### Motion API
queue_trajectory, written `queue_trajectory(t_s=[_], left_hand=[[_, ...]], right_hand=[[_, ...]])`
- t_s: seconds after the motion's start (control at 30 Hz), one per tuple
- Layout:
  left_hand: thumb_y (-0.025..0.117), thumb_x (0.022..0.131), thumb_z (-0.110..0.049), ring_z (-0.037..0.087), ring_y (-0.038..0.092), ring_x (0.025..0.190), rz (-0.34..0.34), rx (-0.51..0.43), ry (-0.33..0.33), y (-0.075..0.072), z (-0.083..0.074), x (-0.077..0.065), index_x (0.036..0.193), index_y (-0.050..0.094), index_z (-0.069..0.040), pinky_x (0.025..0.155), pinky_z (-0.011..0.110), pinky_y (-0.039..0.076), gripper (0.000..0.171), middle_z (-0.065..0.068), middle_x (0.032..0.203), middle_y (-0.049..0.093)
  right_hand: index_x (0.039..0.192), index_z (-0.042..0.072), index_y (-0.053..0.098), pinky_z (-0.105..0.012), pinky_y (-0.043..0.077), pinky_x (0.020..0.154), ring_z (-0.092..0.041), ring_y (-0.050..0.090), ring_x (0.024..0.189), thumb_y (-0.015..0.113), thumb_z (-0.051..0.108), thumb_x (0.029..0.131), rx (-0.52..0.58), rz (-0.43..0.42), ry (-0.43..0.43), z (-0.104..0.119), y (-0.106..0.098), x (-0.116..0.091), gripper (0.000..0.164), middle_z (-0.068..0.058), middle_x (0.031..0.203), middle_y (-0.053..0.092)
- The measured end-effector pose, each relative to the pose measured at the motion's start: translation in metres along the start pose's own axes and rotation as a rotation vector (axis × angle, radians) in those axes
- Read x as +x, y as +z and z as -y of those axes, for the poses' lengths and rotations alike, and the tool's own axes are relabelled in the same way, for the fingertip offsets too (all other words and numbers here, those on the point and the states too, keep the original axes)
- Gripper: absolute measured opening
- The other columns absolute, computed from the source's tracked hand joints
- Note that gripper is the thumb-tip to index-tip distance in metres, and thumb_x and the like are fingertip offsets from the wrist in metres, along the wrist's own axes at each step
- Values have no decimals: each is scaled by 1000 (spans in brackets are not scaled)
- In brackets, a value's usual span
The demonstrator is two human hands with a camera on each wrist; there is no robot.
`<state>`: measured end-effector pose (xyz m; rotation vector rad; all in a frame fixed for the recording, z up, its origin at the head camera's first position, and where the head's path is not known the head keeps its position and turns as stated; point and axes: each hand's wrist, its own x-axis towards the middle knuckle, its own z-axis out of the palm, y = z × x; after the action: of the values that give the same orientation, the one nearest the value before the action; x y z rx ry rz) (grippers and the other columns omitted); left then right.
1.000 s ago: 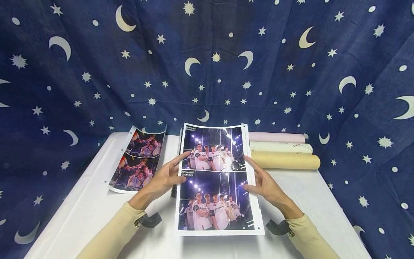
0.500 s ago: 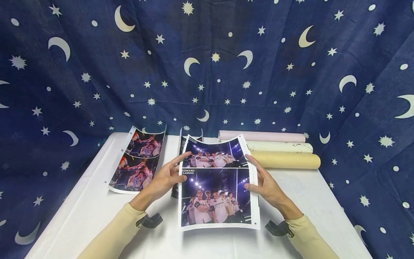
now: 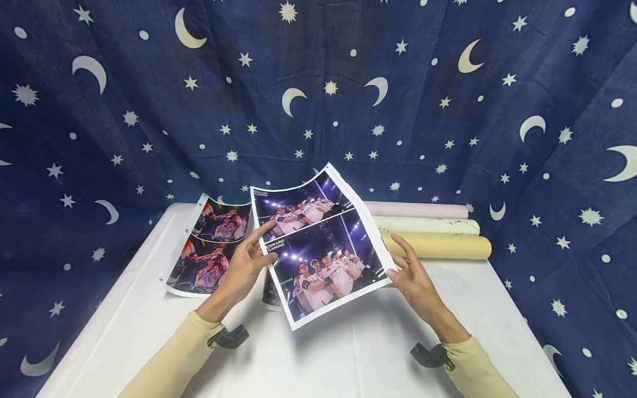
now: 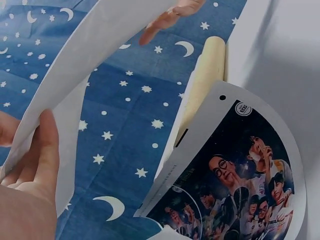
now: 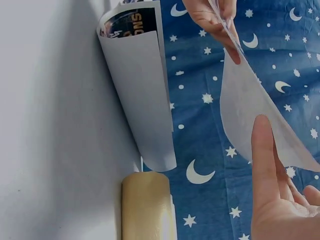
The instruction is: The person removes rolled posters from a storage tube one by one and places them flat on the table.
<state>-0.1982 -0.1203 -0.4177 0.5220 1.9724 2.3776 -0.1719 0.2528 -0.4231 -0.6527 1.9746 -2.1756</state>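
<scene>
A glossy poster sheet [image 3: 323, 260] with two stacked group photos is held tilted above the table in the head view. My left hand [image 3: 244, 273] pinches its left edge, thumb on the printed face and fingers behind; the left wrist view shows those fingers against the white back. Beside the lower right edge is my right hand [image 3: 418, 284], fingers spread and mostly straight, with the thumb at the border. Whether that thumb touches the sheet is hard to tell. Partly hidden behind the sheet stands a dark curled print [image 3: 270, 293], whose photo shows in the left wrist view.
Another curled print [image 3: 214, 249] with two photos lies at the left of the white table [image 3: 368, 354]. At the back right lie a pink roll [image 3: 423, 210], a cream patterned roll [image 3: 433, 226] and a tan roll [image 3: 443, 246]. A blue star-and-moon cloth [image 3: 318, 110] hangs behind.
The poster sheet has turned anticlockwise and shifted left, its upper right corner rising. My left hand moved slightly left with it. My right hand's fingers have spread at the edge.
</scene>
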Motion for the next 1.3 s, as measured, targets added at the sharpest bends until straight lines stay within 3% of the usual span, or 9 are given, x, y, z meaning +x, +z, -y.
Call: queue_trajectory(t_s=[0.07, 0.13, 0.27, 0.57, 0.67, 0.77, 0.9, 1.07, 1.3], left_hand=[[55, 82, 13, 1, 34, 124, -16, -37, 7, 0, -1, 0, 152, 32, -5, 123, 29, 14, 76, -1, 165, 7], [55, 81, 14, 5, -4, 147, -29, -68, 21, 0, -2, 0, 152, 31, -3, 126, 34, 1, 77, 0, 166, 2], [54, 82, 16, 11, -18, 151, -54, -118, 52, 3, -3, 1, 153, 26, -3, 120, 20, 23, 79, 0, 167, 4], [58, 82, 15, 20, 8, 149, -69, -132, 56, 18, 0, 0, 155, 22, -14, 101, 10, 42, 87, -3, 165, 2], [60, 83, 12, 14, 31, 135, -59, -107, 36, 21, 0, -1, 155, 22, -16, 97, 12, 44, 85, -3, 165, 3], [57, 86, 10, 7, 49, 100, -62, -124, 10, 20, -2, -1, 154, 21, -20, 85, 15, 49, 83, 6, 160, 13], [48, 91, 7, 7, 52, 96, -105, -203, -25, 12, -2, 1, 153, 21, -26, 81, 18, 51, 76, 15, 154, 18], [41, 95, 4, 14, 47, 124, -160, -276, -23, -6, -1, 8, 151, 24, -27, 92, 25, 53, 66, 13, 158, 17], [32, 101, -4, 11, 62, 108, -113, -335, -58, -27, 3, 15, 144, 29, -29, 91, 29, 51, 49, 12, 149, 34]], right_hand=[[158, 19, 7, -39, 59, 85, -17, 67, 109, 47, -3, 97, 9, 4, -6, -2, 1, -1, 76, 0, 137, 52], [158, 19, 9, -43, 59, 83, -19, 68, 107, 47, -4, 97, 20, 12, -12, -4, 2, 0, 76, -1, 135, 55], [157, 17, 12, -44, 59, 85, -21, 69, 106, 47, -4, 97, 42, 13, 12, -10, 8, 2, 72, -1, 132, 59], [154, 7, 23, -40, 58, 86, -15, 71, 100, 50, 7, 101, 14, -14, 91, -20, 30, 8, 60, 4, 118, 71], [150, 3, 29, -34, 59, 86, -13, 71, 98, 50, 6, 101, 55, -63, 61, -18, 34, 9, 53, 5, 114, 72], [143, 7, 39, -31, 59, 84, -11, 71, 99, 49, 3, 101, 112, -88, 21, -16, 34, 8, 43, 4, 113, 73], [130, 15, 51, -28, 59, 82, -9, 70, 96, 46, -3, 100, 158, -87, -23, -11, 26, 5, 36, 4, 109, 73], [130, 15, 55, -28, 59, 82, -10, 71, 99, 39, -10, 99, 200, -42, -69, -6, 10, -1, 43, 2, 114, 72], [134, 16, 54, -28, 60, 76, -14, 72, 97, 34, -11, 100, 206, 13, -68, 0, -8, -10, 48, 0, 118, 72]])
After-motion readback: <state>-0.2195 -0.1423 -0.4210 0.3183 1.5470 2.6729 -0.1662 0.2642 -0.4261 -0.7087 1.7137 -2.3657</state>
